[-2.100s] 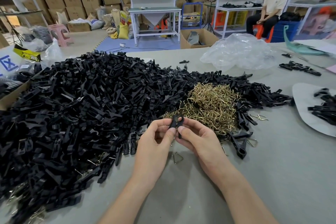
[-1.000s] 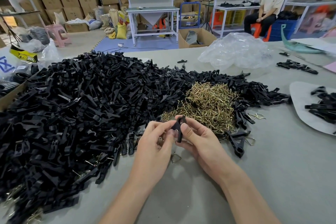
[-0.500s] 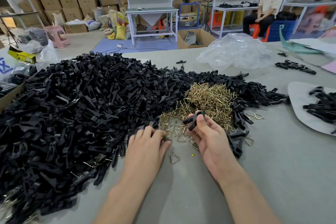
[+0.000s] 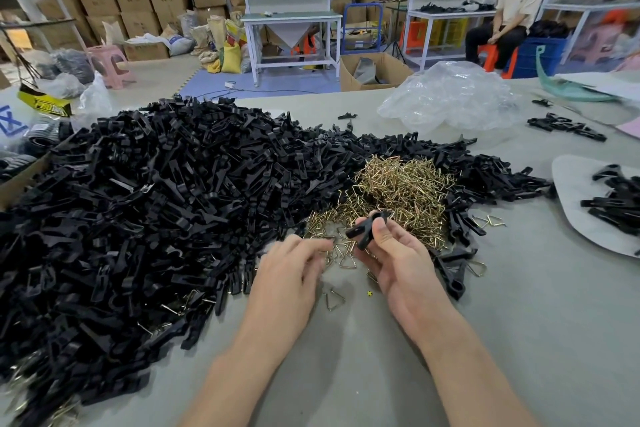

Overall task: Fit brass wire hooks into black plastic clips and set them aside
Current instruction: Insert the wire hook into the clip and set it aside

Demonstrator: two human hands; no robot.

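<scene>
My right hand [image 4: 398, 263] pinches a black plastic clip [image 4: 363, 229] between thumb and fingers, just above the near edge of the brass wire hook pile [image 4: 401, 191]. My left hand [image 4: 291, 274] lies palm down to its left. Its blurred fingertips reach the loose hooks at the pile's near edge, beside a triangular hook [image 4: 346, 255]. I cannot tell whether it grips one. A large heap of black clips [image 4: 156, 201] fills the left and middle of the table.
A grey sheet [image 4: 571, 204] at the right edge holds several black clips [image 4: 620, 201]. A crumpled clear plastic bag [image 4: 450, 97] lies at the back right. A single hook [image 4: 334, 298] lies between my hands. A cardboard box [image 4: 20, 180] sits at the left edge.
My hands have parted. The right hand kept the clip and moved right over the hooks. The left hand dropped to the loose hooks and its fingers now shift among them.
</scene>
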